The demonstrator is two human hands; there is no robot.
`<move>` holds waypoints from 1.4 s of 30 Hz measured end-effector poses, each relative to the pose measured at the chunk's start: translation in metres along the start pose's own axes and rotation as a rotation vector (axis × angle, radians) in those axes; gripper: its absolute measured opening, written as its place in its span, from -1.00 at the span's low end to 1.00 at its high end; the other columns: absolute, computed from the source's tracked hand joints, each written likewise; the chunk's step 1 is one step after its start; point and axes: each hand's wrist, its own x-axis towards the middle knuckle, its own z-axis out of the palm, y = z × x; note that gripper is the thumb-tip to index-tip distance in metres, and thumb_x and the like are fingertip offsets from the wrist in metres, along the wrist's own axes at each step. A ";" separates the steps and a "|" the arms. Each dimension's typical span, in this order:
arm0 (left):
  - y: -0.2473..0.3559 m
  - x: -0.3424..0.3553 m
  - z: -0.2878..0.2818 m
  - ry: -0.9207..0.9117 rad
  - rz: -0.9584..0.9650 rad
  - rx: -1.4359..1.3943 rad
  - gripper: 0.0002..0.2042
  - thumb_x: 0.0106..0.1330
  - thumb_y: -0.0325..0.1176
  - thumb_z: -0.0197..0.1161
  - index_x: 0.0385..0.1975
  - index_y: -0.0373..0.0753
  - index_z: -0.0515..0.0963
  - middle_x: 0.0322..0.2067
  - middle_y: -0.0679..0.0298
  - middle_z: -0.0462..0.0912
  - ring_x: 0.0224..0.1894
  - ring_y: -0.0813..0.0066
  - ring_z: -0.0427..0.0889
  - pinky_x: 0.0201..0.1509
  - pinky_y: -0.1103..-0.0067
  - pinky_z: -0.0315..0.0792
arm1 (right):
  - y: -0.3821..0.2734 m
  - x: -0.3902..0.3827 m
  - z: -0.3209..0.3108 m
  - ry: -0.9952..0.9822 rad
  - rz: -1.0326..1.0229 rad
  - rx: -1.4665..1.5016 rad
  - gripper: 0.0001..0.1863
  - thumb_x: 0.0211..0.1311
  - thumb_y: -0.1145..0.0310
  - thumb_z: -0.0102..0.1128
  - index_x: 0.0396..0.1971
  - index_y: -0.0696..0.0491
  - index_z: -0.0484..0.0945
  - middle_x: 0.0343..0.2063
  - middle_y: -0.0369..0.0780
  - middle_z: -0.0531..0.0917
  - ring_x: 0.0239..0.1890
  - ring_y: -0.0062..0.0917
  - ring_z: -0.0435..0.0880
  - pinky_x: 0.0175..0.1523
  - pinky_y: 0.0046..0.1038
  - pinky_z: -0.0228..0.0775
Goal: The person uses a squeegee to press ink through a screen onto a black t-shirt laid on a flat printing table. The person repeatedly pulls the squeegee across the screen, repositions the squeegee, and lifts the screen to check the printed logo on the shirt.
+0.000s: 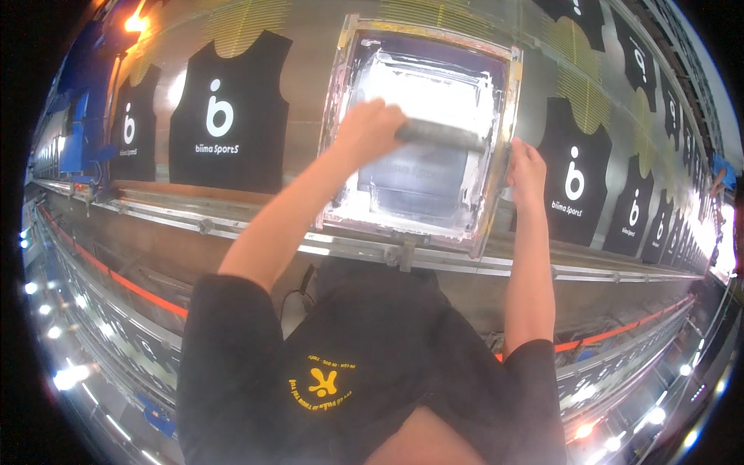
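Long printing table: I am seeing it running through a lit workshop, black vests lying along it. Screen frame: lying flat on it. Squeegee: my left hand is clamping its handle. My right hand is gripping the frame's right edge.

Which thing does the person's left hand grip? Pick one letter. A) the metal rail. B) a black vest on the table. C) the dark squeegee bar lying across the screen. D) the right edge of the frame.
C: the left hand closes around the squeegee over the screen frame, while the right hand rests on that frame's right edge.
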 end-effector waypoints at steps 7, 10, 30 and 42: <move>0.072 -0.171 0.009 0.084 0.064 -0.063 -0.50 -0.17 -0.43 0.52 -0.08 -0.08 0.68 -0.15 0.31 0.70 -0.05 0.21 0.64 0.02 0.34 0.52 | -0.012 -0.015 -0.004 -0.093 -0.084 0.023 -0.58 0.43 0.21 0.35 0.13 0.16 0.60 -0.57 -0.45 0.42 -0.63 -0.78 0.27 -0.55 -0.60 0.06; 0.089 -0.188 0.047 0.078 0.022 -0.182 -0.69 0.00 -0.41 0.40 -0.18 -0.13 0.66 -0.18 0.23 0.69 -0.02 0.15 0.64 0.11 0.30 0.53 | 0.034 -0.024 -0.047 -0.184 -0.129 0.168 -0.64 0.47 0.31 0.26 0.16 0.14 0.59 -0.52 -0.48 0.46 -0.55 -0.82 0.33 -0.51 -0.61 0.11; -0.123 -0.285 -0.173 0.858 -0.595 -0.398 -0.78 0.28 -0.20 0.53 -0.21 -0.18 0.76 -0.13 0.26 0.80 -0.06 0.29 0.76 0.07 0.40 0.62 | 0.090 -0.170 0.041 -0.111 -0.886 -1.134 -0.63 -0.04 0.43 0.51 -0.14 0.08 0.72 -0.30 -0.08 0.71 -0.17 -0.04 0.68 -0.03 -0.06 0.46; -0.507 -0.564 -0.292 1.712 -1.211 -0.390 -0.53 0.65 0.07 0.02 -0.48 -0.12 0.47 -0.54 0.42 0.40 -0.40 0.51 0.43 -0.34 0.44 0.35 | 0.105 -0.180 0.087 0.289 -0.623 -1.474 -0.65 0.01 0.38 0.49 -0.12 -0.10 0.77 -0.05 -0.09 0.67 0.01 -0.05 0.68 0.05 -0.03 0.57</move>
